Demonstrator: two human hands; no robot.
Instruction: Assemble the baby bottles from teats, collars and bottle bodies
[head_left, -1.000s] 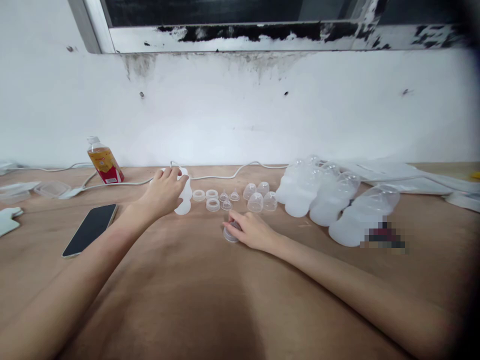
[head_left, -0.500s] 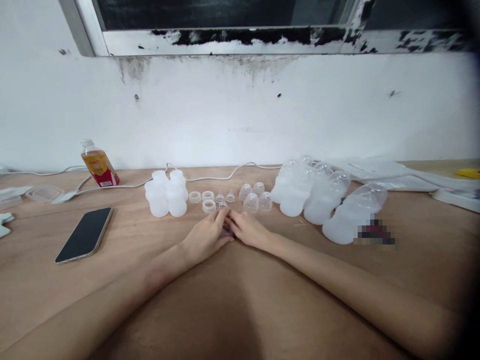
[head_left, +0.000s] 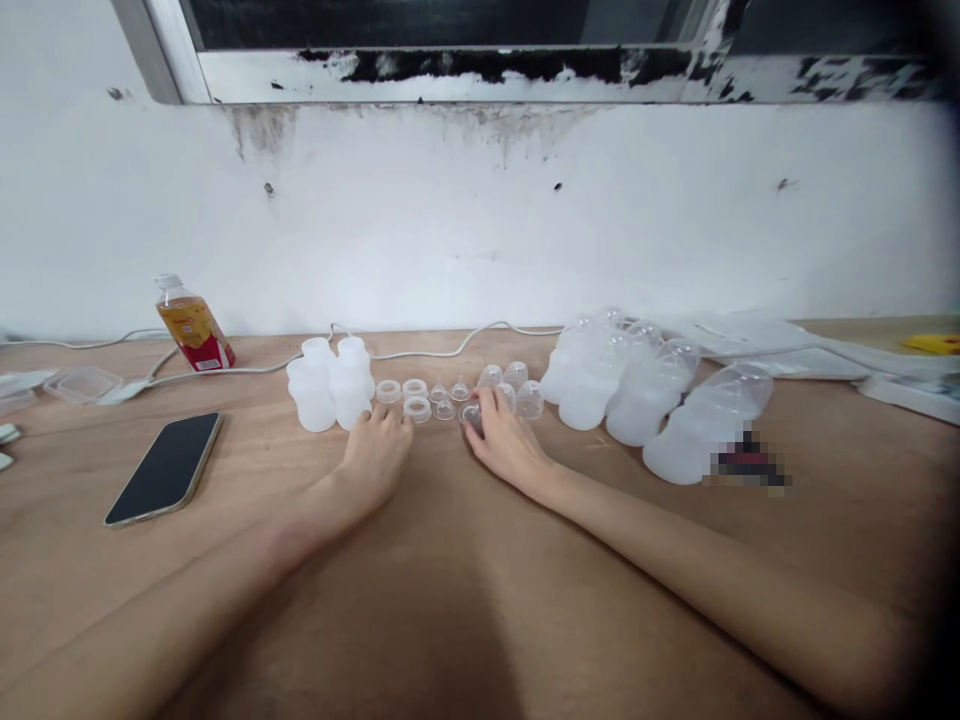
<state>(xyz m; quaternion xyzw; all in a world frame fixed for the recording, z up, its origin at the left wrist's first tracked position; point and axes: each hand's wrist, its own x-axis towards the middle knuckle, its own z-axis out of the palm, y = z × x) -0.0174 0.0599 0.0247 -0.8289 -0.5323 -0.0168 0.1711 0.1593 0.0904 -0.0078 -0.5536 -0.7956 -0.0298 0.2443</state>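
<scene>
My right hand [head_left: 508,437] has its thumb and index finger around a clear bottle nipple [head_left: 470,413] on the table, beside the clear dome caps [head_left: 529,401]. My left hand [head_left: 377,447] is palm down with curled fingers, in front of the white collar rings [head_left: 417,409] and close to the frosted baby bottles [head_left: 316,398]. Whatever lies under its fingers is hidden. Several more nipples [head_left: 445,409] stand between the rings and my right hand. Three rings show in full.
Capped baby bottles [head_left: 583,395] stand in rows at the right. A phone [head_left: 165,470] lies at the left, with a drink bottle [head_left: 196,328] behind it. White cables [head_left: 450,355] run along the wall. Clear plastic lids [head_left: 82,384] lie at far left.
Both hands were together over a clear piece at the middle. They have parted: the left moved left to the rings, the right slightly up and right with the nipple.
</scene>
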